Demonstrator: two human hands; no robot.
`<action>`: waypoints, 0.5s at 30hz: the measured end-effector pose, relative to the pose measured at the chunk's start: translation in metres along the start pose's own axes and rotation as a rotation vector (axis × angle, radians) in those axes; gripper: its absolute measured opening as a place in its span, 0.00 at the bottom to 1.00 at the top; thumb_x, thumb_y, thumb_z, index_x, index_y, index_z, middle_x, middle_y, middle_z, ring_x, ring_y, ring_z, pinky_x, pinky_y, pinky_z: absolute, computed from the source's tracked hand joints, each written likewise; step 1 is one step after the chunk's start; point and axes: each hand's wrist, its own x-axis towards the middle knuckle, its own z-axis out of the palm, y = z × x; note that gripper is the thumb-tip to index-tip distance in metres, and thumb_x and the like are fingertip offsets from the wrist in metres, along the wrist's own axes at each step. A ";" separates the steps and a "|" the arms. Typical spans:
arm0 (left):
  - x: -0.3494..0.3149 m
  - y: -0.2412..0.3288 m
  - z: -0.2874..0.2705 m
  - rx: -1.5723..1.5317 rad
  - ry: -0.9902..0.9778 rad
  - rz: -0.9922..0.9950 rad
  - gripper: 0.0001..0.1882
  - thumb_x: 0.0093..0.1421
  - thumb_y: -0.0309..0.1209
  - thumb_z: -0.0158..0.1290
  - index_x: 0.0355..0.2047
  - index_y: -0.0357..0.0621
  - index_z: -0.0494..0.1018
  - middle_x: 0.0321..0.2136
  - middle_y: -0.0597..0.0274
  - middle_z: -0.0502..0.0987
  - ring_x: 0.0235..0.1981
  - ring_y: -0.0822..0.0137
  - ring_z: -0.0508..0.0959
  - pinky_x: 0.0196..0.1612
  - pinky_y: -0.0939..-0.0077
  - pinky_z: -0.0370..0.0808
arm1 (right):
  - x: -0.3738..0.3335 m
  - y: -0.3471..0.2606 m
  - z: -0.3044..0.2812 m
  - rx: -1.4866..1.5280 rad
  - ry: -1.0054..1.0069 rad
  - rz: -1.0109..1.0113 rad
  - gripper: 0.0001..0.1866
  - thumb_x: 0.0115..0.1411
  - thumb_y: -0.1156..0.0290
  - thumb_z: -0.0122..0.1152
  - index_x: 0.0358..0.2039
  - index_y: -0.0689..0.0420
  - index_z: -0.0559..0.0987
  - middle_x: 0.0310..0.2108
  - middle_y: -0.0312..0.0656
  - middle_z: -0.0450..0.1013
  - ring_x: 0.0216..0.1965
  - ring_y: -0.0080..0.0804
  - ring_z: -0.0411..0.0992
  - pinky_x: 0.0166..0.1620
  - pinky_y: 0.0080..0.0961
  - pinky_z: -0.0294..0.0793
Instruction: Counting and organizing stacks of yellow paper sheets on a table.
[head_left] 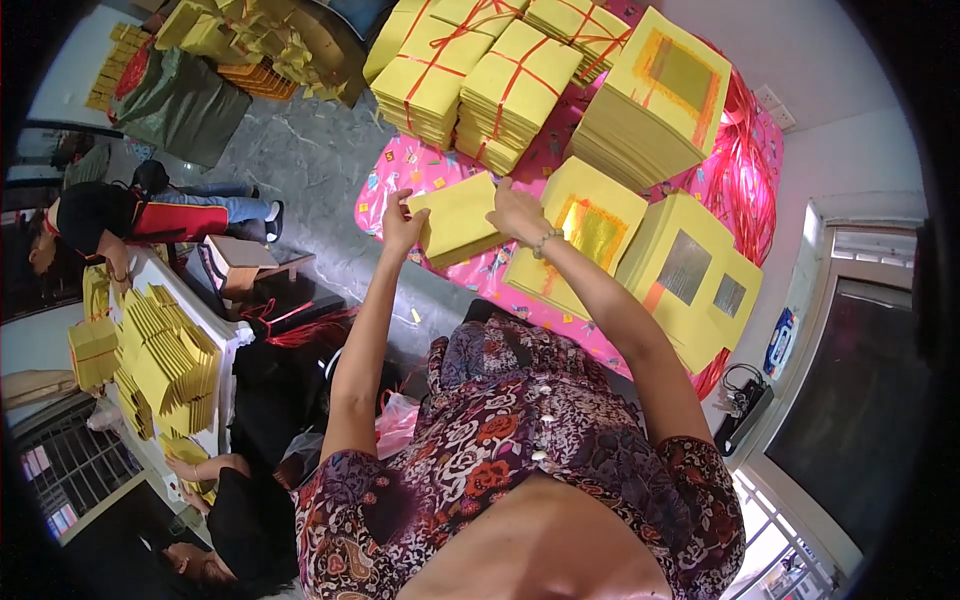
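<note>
A small stack of yellow paper sheets (458, 212) lies on the near left part of the pink patterned tablecloth (378, 192). My left hand (403, 224) closes on its left end, with the thumb along the near side and the fingers curled at the edge. Against the right end presses my right hand (518, 214), a beaded bracelet on its wrist; some of its fingers are hidden behind the stack. Just right of that hand is a yellow paper pile with a gold foil square (592, 228). Beside it sit yellow sheets bearing silver foil squares (675, 267).
Yellow bundles tied with red string (515, 85) stand at the back of the table. A tall foil-topped pile (640, 125) and red plastic strands (745, 165) occupy the right. At left, two people work by a white table (228, 385) with folded yellow paper (175, 350).
</note>
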 end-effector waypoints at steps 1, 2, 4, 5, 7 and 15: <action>0.001 -0.010 0.001 -0.002 0.007 -0.006 0.28 0.54 0.23 0.58 0.55 0.42 0.62 0.33 0.57 0.77 0.32 0.68 0.77 0.35 0.74 0.75 | 0.003 -0.002 0.004 -0.026 -0.032 -0.010 0.32 0.53 0.70 0.59 0.53 0.76 0.58 0.34 0.64 0.75 0.39 0.53 0.77 0.39 0.42 0.77; 0.002 -0.020 0.002 0.002 0.029 0.006 0.29 0.52 0.25 0.60 0.54 0.41 0.63 0.33 0.55 0.77 0.31 0.66 0.78 0.34 0.72 0.75 | 0.006 -0.004 0.009 -0.030 -0.038 -0.016 0.32 0.53 0.70 0.59 0.53 0.76 0.58 0.34 0.64 0.75 0.39 0.53 0.77 0.39 0.42 0.77; 0.002 -0.015 0.008 0.006 0.028 0.022 0.31 0.49 0.27 0.62 0.53 0.41 0.64 0.32 0.53 0.77 0.30 0.64 0.78 0.34 0.70 0.76 | 0.013 -0.001 0.018 -0.135 -0.048 0.006 0.31 0.52 0.74 0.59 0.52 0.76 0.60 0.36 0.63 0.75 0.40 0.50 0.77 0.39 0.41 0.78; -0.001 -0.013 0.011 0.094 0.032 0.012 0.30 0.49 0.28 0.62 0.53 0.42 0.64 0.33 0.51 0.77 0.31 0.61 0.79 0.35 0.68 0.76 | 0.016 0.001 0.023 -0.134 -0.049 0.013 0.31 0.52 0.74 0.59 0.52 0.76 0.60 0.36 0.63 0.75 0.40 0.50 0.77 0.39 0.41 0.78; -0.007 -0.015 0.015 0.187 0.066 0.004 0.29 0.51 0.29 0.60 0.53 0.43 0.63 0.33 0.48 0.77 0.31 0.54 0.79 0.36 0.64 0.76 | 0.021 0.000 0.035 -0.195 -0.016 0.005 0.27 0.54 0.74 0.57 0.51 0.75 0.61 0.35 0.61 0.76 0.39 0.48 0.78 0.38 0.41 0.78; -0.042 0.017 0.034 0.522 0.283 0.437 0.32 0.51 0.30 0.58 0.56 0.38 0.62 0.48 0.39 0.68 0.49 0.46 0.70 0.52 0.53 0.66 | 0.027 0.009 0.063 -0.328 0.147 -0.070 0.19 0.56 0.74 0.52 0.46 0.70 0.67 0.28 0.54 0.78 0.31 0.44 0.79 0.30 0.38 0.78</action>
